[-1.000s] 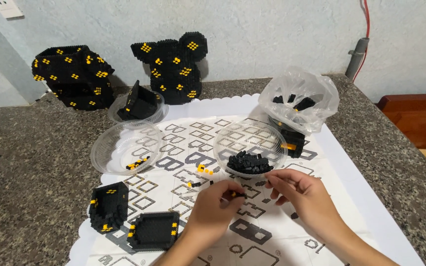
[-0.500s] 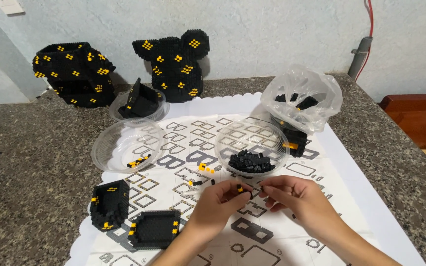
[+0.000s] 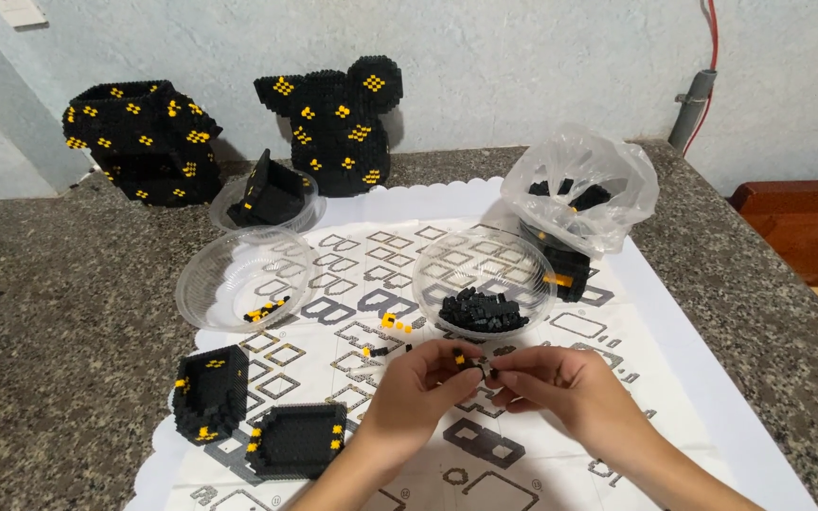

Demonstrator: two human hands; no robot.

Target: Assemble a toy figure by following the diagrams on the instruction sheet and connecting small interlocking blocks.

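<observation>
The left hand [image 3: 423, 383] and right hand [image 3: 560, 383] meet near the middle of the white mat [image 3: 684, 378], fingertips almost touching. Both are pinched shut on a tiny black-and-yellow brick piece [image 3: 473, 363] held between them, just above the mat.

Just beyond the hands stands a clear bowl [image 3: 485, 260] with a heap of black bricks [image 3: 483, 310]. Left of it a second clear bowl [image 3: 239, 274] holds a few yellow and black bricks. A few loose bricks [image 3: 392, 324] lie on the mat between the bowls. At the near left sit a black block [image 3: 208, 393] and a flat black tray [image 3: 297, 437]. At the far right is a plastic bag [image 3: 584, 185] with black pieces. Against the wall stand two large black builds with yellow dots [image 3: 144, 142] [image 3: 338, 118], on the speckled bench [image 3: 59, 312].
</observation>
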